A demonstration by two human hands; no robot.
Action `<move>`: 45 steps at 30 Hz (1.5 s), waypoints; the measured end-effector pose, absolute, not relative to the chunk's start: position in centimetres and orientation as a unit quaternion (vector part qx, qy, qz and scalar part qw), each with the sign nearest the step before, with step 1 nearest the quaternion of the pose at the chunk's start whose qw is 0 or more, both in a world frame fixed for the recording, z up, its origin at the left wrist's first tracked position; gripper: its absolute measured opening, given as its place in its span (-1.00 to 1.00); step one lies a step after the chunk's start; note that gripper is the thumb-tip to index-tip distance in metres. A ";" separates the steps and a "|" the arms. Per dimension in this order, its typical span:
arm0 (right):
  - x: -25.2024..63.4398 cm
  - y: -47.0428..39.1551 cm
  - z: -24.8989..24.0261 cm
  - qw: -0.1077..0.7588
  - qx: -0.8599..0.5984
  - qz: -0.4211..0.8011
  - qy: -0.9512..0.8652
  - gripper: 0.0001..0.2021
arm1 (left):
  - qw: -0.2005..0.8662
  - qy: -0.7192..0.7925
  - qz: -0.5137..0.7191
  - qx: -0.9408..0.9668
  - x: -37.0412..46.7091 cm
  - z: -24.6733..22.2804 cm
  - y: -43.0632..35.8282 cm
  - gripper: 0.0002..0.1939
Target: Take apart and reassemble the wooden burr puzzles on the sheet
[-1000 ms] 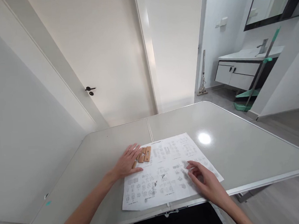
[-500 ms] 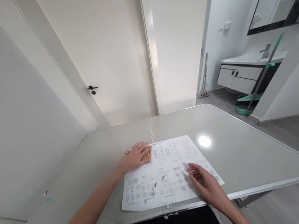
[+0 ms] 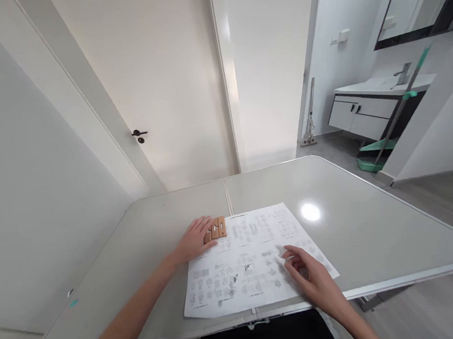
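Observation:
A white printed sheet (image 3: 253, 261) with rows of small grey figures lies on the pale folding table (image 3: 356, 222). Over the sheet's upper left corner are flat brown wooden pieces (image 3: 218, 227) with cut-outs. My left hand (image 3: 195, 240) rests with spread fingers on the left part of these pieces, hiding some of them. On the right part of the sheet, my right hand (image 3: 307, 273) hovers or rests with curved fingers, thumb and fingertips apart, nothing visible between them.
Behind the table stands a white door with a black handle (image 3: 139, 133). At the right rear are a mop (image 3: 311, 116), a sink cabinet (image 3: 363, 114) and a green dustpan (image 3: 370, 164). A bright light reflection shows on the tabletop.
My left hand has slid a little to the left, and more of the brown pieces shows to its right. My right hand has hardly moved.

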State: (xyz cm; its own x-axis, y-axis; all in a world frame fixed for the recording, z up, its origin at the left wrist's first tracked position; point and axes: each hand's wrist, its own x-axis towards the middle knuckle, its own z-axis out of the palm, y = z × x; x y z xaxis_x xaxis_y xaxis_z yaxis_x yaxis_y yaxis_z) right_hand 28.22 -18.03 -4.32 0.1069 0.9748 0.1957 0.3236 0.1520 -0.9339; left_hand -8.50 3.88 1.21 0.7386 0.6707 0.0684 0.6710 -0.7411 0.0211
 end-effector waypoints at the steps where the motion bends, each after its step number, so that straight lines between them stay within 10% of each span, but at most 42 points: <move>1: 28.2 -18.0 -4.3 0.491 -0.560 0.331 -0.579 -0.64 | 0.005 -0.368 -0.039 -0.929 -9.4 1.2 3.6 -0.16; 45: 28.1 -18.3 -4.0 0.487 -0.571 0.326 -0.576 -0.62 | 0.048 -0.384 -0.035 -0.921 -8.6 1.3 1.5 -0.18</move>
State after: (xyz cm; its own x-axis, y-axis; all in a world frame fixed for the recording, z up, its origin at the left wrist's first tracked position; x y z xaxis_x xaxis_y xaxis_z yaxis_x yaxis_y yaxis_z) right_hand 28.13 -18.32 -4.02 0.1250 0.9741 0.1883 0.3398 0.1363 -0.9306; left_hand -8.65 1.52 1.27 0.7025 0.7045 0.1010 0.7112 -0.7004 -0.0608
